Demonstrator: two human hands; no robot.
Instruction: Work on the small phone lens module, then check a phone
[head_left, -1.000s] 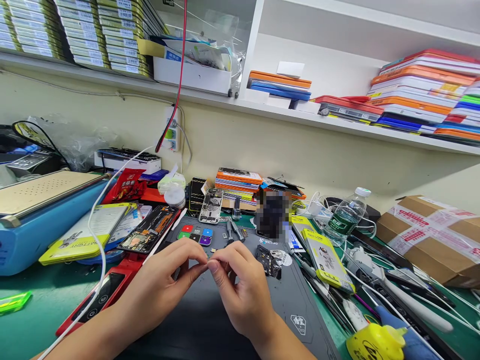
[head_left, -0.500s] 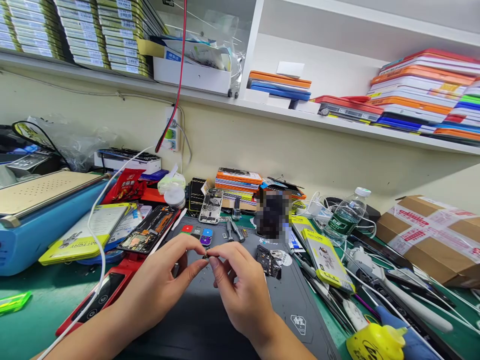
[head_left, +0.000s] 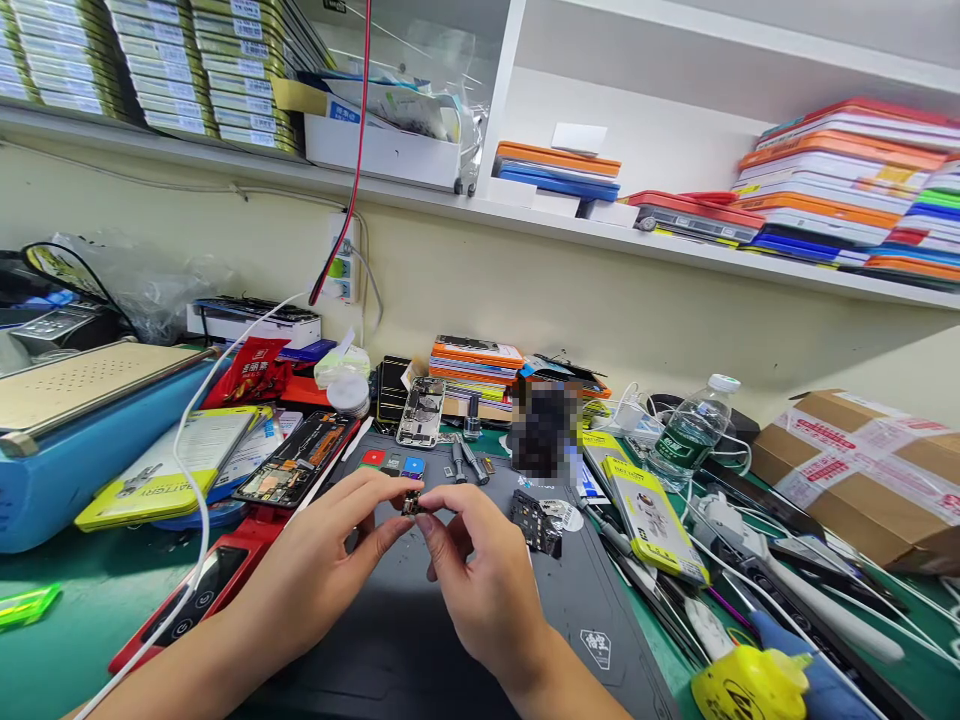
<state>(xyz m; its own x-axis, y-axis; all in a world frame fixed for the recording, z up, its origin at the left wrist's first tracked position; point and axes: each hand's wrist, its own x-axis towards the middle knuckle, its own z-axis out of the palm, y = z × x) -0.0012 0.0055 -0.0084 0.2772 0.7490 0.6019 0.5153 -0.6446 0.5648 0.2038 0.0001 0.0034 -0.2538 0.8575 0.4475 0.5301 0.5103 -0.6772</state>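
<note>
Between my two hands is a small dark electronic part with gold-coloured spots [head_left: 411,503], probably a little circuit board; its exact kind is too small to tell. My left hand [head_left: 330,560] pinches its left side between thumb and index finger. From the right, my right hand [head_left: 484,575] pinches it the same way. Both hands hover over a dark grey work mat [head_left: 450,670]. To the right of my right hand lies a black phone part with a torn film [head_left: 536,522]. Beyond my fingers are grey screwdrivers [head_left: 469,460] and an opened white phone [head_left: 421,412].
An opened black phone [head_left: 300,460] and a red device [head_left: 210,595] lie left, crossed by a white cable [head_left: 184,460]. Yellow battery boxes [head_left: 652,520], a water bottle [head_left: 694,430], a carton [head_left: 862,480] and a yellow squeeze bottle [head_left: 750,685] crowd the right. A shelf [head_left: 420,185] runs above.
The small part has been tilted up between my fingertips, so more of its face shows. My hands have otherwise hardly moved.
</note>
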